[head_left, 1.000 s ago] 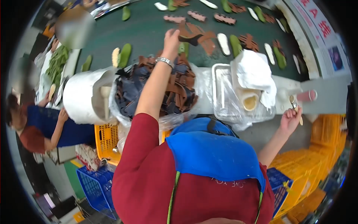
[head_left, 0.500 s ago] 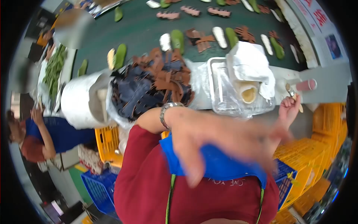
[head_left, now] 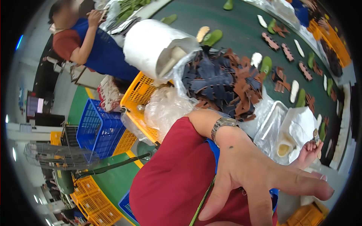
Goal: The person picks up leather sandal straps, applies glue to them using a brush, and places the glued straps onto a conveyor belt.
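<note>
My left hand (head_left: 250, 162), with a metal watch (head_left: 223, 126) on its wrist, is held close to the camera over my red sweater. Its fingers are spread and nothing is in them. At the right, my right hand (head_left: 307, 154) has its fingers curled round a small brush (head_left: 316, 136), whose metal part shows above the fingers. Left of that hand, a white cloth or sheet (head_left: 299, 120) covers part of a tray wrapped in clear plastic, beside an opening with a yellowish inside (head_left: 284, 148). Beyond my left wrist, navy and brown leather strap pieces (head_left: 222, 79) fill a plastic-lined container.
A green conveyor belt (head_left: 211, 17) carries soles, insoles and brown straps. A white bucket (head_left: 147, 49) lies tilted by the strap pieces. Yellow crates (head_left: 137, 88), a blue crate (head_left: 100, 126) and a fan (head_left: 60, 152) stand at left. A person in a blue apron (head_left: 105, 52) works there.
My view has swung to the left and tilted, so the bench things sit further right. The left hand, blurred before, shows clearly with fingers spread. The right hand still holds the brush.
</note>
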